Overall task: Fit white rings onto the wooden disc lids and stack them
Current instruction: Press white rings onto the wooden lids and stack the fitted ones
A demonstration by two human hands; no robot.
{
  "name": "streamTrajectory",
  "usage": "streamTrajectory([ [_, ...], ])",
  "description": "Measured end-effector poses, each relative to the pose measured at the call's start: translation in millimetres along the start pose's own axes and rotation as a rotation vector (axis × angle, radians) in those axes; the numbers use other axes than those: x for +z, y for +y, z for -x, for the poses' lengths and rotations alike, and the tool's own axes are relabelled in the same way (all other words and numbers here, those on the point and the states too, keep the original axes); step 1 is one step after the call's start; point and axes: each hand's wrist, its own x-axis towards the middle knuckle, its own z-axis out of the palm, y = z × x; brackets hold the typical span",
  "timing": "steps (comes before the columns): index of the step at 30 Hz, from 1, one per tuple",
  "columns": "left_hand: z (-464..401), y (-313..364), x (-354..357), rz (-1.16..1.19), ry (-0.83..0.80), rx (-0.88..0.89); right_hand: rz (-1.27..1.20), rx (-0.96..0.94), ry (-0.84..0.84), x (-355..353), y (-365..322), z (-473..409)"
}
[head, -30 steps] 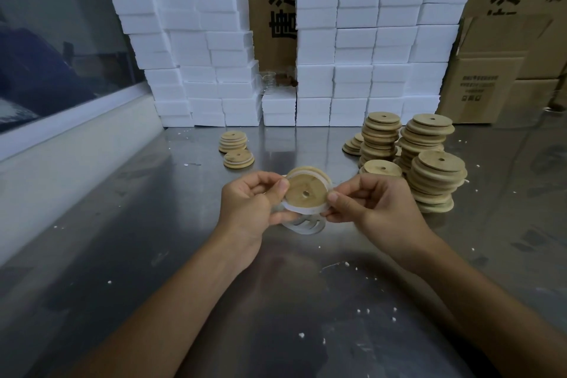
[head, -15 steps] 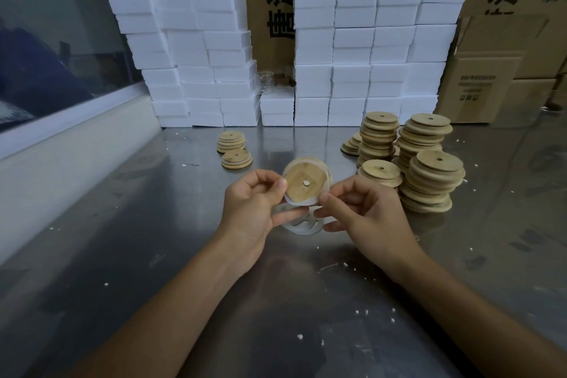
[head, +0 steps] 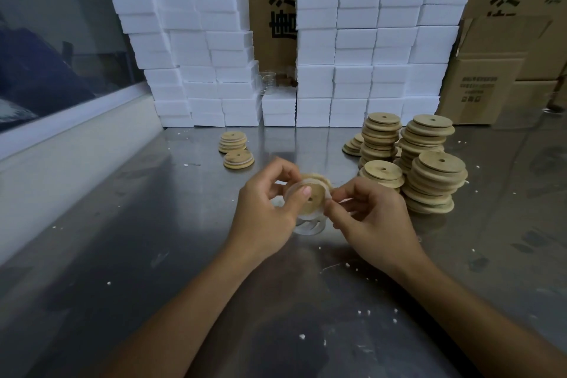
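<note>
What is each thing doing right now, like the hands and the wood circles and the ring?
Left hand: pinching the disc, thumb on its face.
Right hand: pinching the disc's right edge.
Wooden disc: held up off the table, tilted.
White ring: partly around the disc.
Tall disc stacks: standing on the table, untouched.
Small disc stacks: resting, untouched.

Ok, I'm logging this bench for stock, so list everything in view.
held wooden lid: one, tan, between both hands
white ring: one, around the held lid's rim
spare rings: a few, white, on the table under the hands
lid stacks: several, tan, right
small lid stacks: two, tan, left
foam blocks: many, white, rear wall
cardboard boxes: several, brown, behind
steel table: one, grey
left hand: holds the lid
right hand: holds the lid
</note>
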Motion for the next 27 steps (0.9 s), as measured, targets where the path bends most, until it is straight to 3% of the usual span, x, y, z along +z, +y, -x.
streamTrajectory([
  [9, 1.7, 4.7, 5.2, 0.017, 0.005, 0.094, -0.037, -0.024, 0.099, 0.2, 1.6, -2.3],
  [19, -2.7, 3.8, -3.8, 0.228, -0.066, -0.11, -0.351, 0.229, -0.1, -10.2, -2.1, -8.6],
  [27, -2.5, 3.0, -5.2, 0.424, -0.015, -0.3, -0.335, 0.221, -0.111, -12.5, -10.3, -9.1],
])
